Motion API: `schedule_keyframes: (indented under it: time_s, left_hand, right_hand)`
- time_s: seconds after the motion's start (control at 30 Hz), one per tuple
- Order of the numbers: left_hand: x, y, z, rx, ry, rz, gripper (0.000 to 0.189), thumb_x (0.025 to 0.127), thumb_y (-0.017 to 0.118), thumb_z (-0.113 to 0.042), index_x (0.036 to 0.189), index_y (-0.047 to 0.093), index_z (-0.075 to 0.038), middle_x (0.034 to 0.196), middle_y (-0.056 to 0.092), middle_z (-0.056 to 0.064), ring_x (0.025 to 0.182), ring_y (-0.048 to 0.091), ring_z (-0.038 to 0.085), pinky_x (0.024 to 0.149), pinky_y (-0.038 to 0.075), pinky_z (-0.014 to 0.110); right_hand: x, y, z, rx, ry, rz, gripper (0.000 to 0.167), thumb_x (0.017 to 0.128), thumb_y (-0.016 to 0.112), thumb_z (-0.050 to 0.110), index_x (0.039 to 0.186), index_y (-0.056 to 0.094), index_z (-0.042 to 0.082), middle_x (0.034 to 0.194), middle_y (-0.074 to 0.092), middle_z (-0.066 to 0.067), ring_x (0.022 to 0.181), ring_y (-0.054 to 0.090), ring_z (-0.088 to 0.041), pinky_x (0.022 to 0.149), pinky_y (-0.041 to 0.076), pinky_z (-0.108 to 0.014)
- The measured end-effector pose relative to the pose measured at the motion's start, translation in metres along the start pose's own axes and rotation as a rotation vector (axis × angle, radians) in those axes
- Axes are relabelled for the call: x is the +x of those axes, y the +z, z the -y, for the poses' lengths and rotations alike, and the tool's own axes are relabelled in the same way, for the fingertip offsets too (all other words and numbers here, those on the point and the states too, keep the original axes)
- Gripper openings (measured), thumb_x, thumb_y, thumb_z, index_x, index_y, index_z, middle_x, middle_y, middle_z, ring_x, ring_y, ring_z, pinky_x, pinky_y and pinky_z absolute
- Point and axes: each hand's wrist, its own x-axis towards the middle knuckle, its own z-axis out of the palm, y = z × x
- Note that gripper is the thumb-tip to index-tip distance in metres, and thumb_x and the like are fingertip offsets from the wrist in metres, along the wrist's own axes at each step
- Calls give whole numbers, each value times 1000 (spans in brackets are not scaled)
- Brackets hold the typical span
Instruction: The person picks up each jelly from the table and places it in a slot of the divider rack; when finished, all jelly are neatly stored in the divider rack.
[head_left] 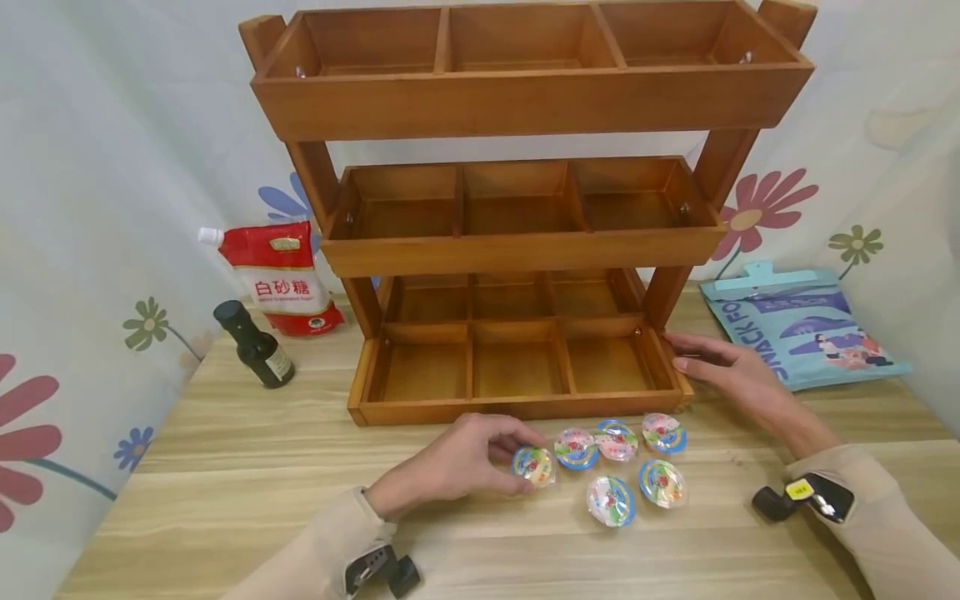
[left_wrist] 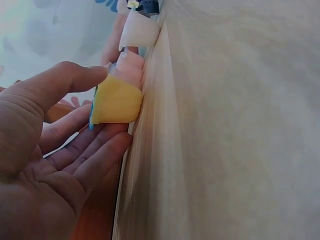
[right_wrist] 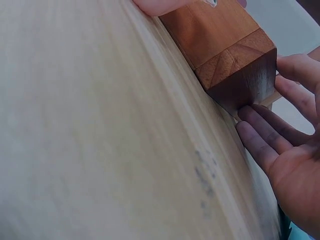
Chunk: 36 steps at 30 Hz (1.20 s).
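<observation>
My left hand (head_left: 472, 458) is at a small yellow jelly cup (head_left: 534, 467) with a blue-edged printed lid, thumb on one side and fingers on the other. In the left wrist view that jelly cup (left_wrist: 117, 101) stands on the table within the grasp. Several more jelly cups (head_left: 611, 502) lie to its right, in front of the wooden rack; pink and white ones show behind it in the left wrist view. My right hand (head_left: 731, 371) touches the right side of the three-tier wooden rack (head_left: 517, 408), its fingers (right_wrist: 267, 127) fairly straight against the wood.
A red and white sugar pouch (head_left: 277, 279) and a dark bottle (head_left: 257, 346) stand left of the rack. On the right, a blue snack bag (head_left: 802, 329) leans against the floral curtain. The rack's compartments (head_left: 517, 360) are divided by thin wooden walls.
</observation>
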Motion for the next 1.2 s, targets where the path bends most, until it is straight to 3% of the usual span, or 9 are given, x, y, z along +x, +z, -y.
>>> schedule_keyframes:
  time_s: [0.17, 0.5, 0.93, 1.07, 1.2]
  left_hand:
    - [-1, -3, -3, -1, 11, -19, 43, 82, 89, -2, 122, 76, -8, 110, 75, -2, 99, 73, 12, 90, 59, 29]
    - [5, -12, -19, 25, 49, -54, 42, 85, 88, -5, 124, 75, -7, 105, 74, 0, 95, 74, 14, 86, 61, 31]
    - [48, -2, -45, -7, 66, -90, 40, 84, 90, -10, 122, 77, -9, 102, 76, -3, 94, 73, 11, 85, 61, 28]
    - [60, 1, -50, 34, 84, -107, 41, 84, 91, -13, 122, 77, -9, 103, 76, -4, 94, 72, 10, 84, 60, 28]
    - [71, 5, -55, 104, 96, -137, 41, 85, 91, -16, 123, 77, -11, 103, 75, -8, 93, 70, 7, 83, 58, 26]
  right_hand:
    - [-1, 1, 1, 5, -7, -3, 64, 104, 69, 44, 159, 52, 16, 159, 52, -12, 144, 46, -33, 104, 41, -32]
    - [-2, -1, -2, 5, -12, -7, 63, 104, 68, 44, 159, 52, 17, 158, 53, -11, 141, 48, -30, 99, 42, -19]
    - [-2, -1, -1, 18, 6, 6, 66, 104, 68, 47, 160, 50, 18, 162, 48, -9, 148, 41, -34, 114, 37, -51]
    - [-1, 0, -1, 20, -1, 5, 66, 104, 68, 46, 160, 50, 16, 162, 47, -11, 148, 40, -37, 116, 34, -60]
    - [0, 1, -3, 17, -9, 6, 65, 104, 68, 45, 160, 50, 16, 162, 48, -11, 148, 41, -37, 115, 35, -59]
